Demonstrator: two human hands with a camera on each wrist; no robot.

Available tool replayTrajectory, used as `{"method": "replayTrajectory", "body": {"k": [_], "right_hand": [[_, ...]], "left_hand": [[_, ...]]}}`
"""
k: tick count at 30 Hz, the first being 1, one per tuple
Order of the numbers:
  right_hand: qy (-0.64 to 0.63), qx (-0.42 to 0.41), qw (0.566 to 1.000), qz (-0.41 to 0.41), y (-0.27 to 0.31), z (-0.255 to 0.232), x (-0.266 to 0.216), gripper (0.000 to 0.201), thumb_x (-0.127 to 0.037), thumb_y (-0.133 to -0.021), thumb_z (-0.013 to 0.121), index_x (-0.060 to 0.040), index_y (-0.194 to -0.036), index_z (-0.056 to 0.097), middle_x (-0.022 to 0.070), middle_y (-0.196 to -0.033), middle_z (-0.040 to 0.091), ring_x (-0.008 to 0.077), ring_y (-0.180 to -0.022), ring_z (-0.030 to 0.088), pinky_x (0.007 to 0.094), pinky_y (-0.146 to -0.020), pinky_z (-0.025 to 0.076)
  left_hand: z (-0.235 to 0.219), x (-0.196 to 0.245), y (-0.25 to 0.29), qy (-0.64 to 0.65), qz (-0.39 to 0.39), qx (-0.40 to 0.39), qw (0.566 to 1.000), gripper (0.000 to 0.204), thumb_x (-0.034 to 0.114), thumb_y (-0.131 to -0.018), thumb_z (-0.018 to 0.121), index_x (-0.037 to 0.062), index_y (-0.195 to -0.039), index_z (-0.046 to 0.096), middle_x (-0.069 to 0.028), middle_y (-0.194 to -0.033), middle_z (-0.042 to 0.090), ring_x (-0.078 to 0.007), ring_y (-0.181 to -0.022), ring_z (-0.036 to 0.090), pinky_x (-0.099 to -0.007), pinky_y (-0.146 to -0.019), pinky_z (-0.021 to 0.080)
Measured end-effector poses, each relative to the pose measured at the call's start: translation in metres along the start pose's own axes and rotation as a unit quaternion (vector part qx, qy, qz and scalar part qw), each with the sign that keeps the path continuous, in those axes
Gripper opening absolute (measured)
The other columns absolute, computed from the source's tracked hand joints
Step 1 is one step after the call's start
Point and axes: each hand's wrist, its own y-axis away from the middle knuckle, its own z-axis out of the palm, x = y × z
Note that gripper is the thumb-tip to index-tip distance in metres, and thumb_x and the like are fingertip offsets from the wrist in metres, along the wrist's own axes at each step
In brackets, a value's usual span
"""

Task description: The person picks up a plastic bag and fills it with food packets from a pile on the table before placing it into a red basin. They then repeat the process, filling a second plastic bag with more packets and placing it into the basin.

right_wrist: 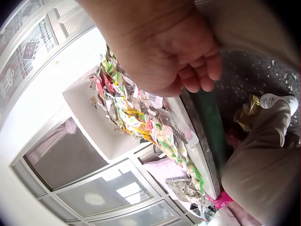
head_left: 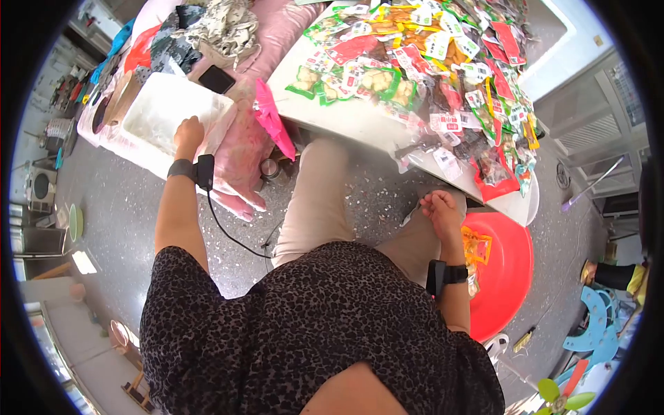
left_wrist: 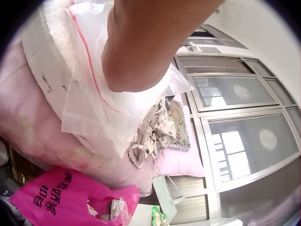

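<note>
My left hand (head_left: pixel 188 134) is at the near side of a white foam box (head_left: pixel 220 101), its fingers curled. In the left wrist view a clear zip bag (left_wrist: pixel 89 106) with a red stripe hangs over the box's wall right beneath that hand, whose fingertips are hidden; the hand appears to grip the bag. My right hand (head_left: pixel 443 209) hovers by my right knee, palm turned up, its fingers loosely bent around nothing. Close beyond it is the white table (head_left: pixel 360 124), heaped with small snack packets (head_left: pixel 443 90).
A red tub (head_left: pixel 505 277) with orange packets (head_left: pixel 477 245) stands by my right leg. A pink bag (head_left: pixel 273 117) hangs at the table's left corner. The box rests on a pink-covered couch (head_left: pixel 238 152) with a black phone (head_left: pixel 216 79) and clothes (head_left: pixel 221 28). A jar (head_left: pixel 273 171) stands on the floor.
</note>
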Motion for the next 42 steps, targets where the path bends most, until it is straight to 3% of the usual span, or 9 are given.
{"method": "replayTrajectory", "body": {"k": [4, 13, 16, 20, 22, 26, 30, 34, 42], "right_hand": [[-0.001, 0.001, 1.0, 0.012, 0.0, 0.003, -0.002, 0.009, -0.013, -0.081, 0.046, -0.0093, -0.089, 0.048, 0.0028, -0.081, 0.055, 0.0149, -0.077, 0.054, 0.026, -0.062, 0.043], [0.002, 0.014, 1.0, 0.01, -0.004, 0.003, 0.003, 0.012, -0.014, -0.08, 0.048, -0.009, -0.09, 0.047, 0.003, -0.081, 0.055, 0.0134, -0.075, 0.054, 0.0235, -0.06, 0.042], [-0.002, 0.014, 1.0, 0.014, -0.003, 0.001, 0.003, 0.012, -0.014, -0.08, 0.048, -0.009, -0.09, 0.047, 0.0029, -0.081, 0.055, 0.0134, -0.075, 0.054, 0.0235, -0.06, 0.042], [0.005, 0.012, 1.0, 0.013, -0.003, 0.005, -0.001, 0.012, -0.015, -0.079, 0.048, -0.009, -0.09, 0.047, 0.0027, -0.081, 0.055, 0.0132, -0.075, 0.054, 0.0233, -0.06, 0.042], [0.015, 0.009, 1.0, 0.01, -0.002, 0.008, -0.004, 0.012, -0.015, -0.079, 0.048, -0.0088, -0.09, 0.047, 0.0026, -0.082, 0.055, 0.0129, -0.075, 0.054, 0.0231, -0.06, 0.042], [0.064, -0.058, 0.996, -0.014, 0.005, 0.03, -0.023, 0.015, -0.016, -0.08, 0.049, -0.0073, -0.091, 0.048, 0.0023, -0.084, 0.055, 0.012, -0.077, 0.054, 0.022, -0.062, 0.043], [0.1, -0.152, 0.983, -0.024, 0.004, 0.085, -0.04, 0.018, -0.017, -0.08, 0.049, -0.0052, -0.093, 0.048, 0.0021, -0.085, 0.054, 0.0115, -0.078, 0.053, 0.0219, -0.063, 0.043], [0.068, -0.179, 0.981, -0.007, -0.007, 0.114, -0.024, 0.02, -0.018, -0.08, 0.049, -0.0046, -0.094, 0.047, 0.0028, -0.088, 0.052, 0.0123, -0.082, 0.052, 0.0239, -0.065, 0.044], [-0.044, -0.124, 0.991, 0.021, -0.019, 0.127, 0.004, 0.021, -0.017, -0.078, 0.051, -0.0023, -0.093, 0.046, 0.0066, -0.089, 0.049, 0.017, -0.081, 0.051, 0.0306, -0.065, 0.046]], "left_hand": [[0.004, 0.001, -0.003, 0.064, -0.012, 0.044, 0.997, 0.041, 0.04, -0.073, 0.044, 0.0077, -0.097, 0.051, -0.0155, -0.101, 0.051, -0.032, -0.093, 0.049, -0.0405, -0.078, 0.039], [0.014, -0.005, -0.017, 0.1, -0.001, 0.031, 0.995, 0.029, 0.026, -0.077, 0.038, 0.0031, -0.088, 0.052, -0.0188, -0.094, 0.053, -0.0353, -0.082, 0.053, -0.042, -0.075, 0.041], [0.014, -0.019, -0.018, 0.048, 0.098, 0.068, 0.992, 0.027, 0.023, -0.078, 0.036, 0.0028, -0.086, 0.051, -0.0187, -0.09, 0.055, -0.0363, -0.079, 0.053, -0.0434, -0.07, 0.042], [0.022, -0.042, -0.033, 0.168, 0.039, 0.144, 0.974, 0.027, 0.022, -0.078, 0.036, 0.0017, -0.081, 0.053, -0.021, -0.08, 0.055, -0.037, -0.075, 0.052, -0.0442, -0.065, 0.041], [-0.026, -0.022, -0.009, 0.203, 0.008, 0.177, 0.963, 0.028, 0.023, -0.078, 0.037, 0.0011, -0.078, 0.054, -0.0212, -0.078, 0.055, -0.0372, -0.074, 0.051, -0.0436, -0.065, 0.04], [-0.103, 0.069, 0.081, 0.347, 0.211, 0.237, 0.883, 0.017, 0.013, -0.077, 0.044, -0.0004, -0.074, 0.053, -0.0168, -0.071, 0.054, -0.0315, -0.066, 0.051, -0.0346, -0.06, 0.04], [-0.074, 0.157, 0.147, 0.416, 0.321, 0.171, 0.833, 0.008, 0.009, -0.072, 0.049, 0.0023, -0.073, 0.053, -0.0146, -0.071, 0.053, -0.0306, -0.065, 0.051, -0.0354, -0.058, 0.041], [-0.028, 0.217, 0.188, 0.499, 0.345, -0.062, 0.793, 0.01, 0.012, -0.071, 0.05, 0.0031, -0.075, 0.054, -0.0133, -0.069, 0.053, -0.0273, -0.063, 0.052, -0.0319, -0.057, 0.041], [0.005, 0.261, 0.221, 0.661, 0.248, -0.322, 0.631, 0.019, 0.02, -0.076, 0.052, 0.002, -0.076, 0.055, -0.0042, -0.069, 0.056, -0.0101, -0.064, 0.051, -0.0241, -0.056, 0.04]]}}
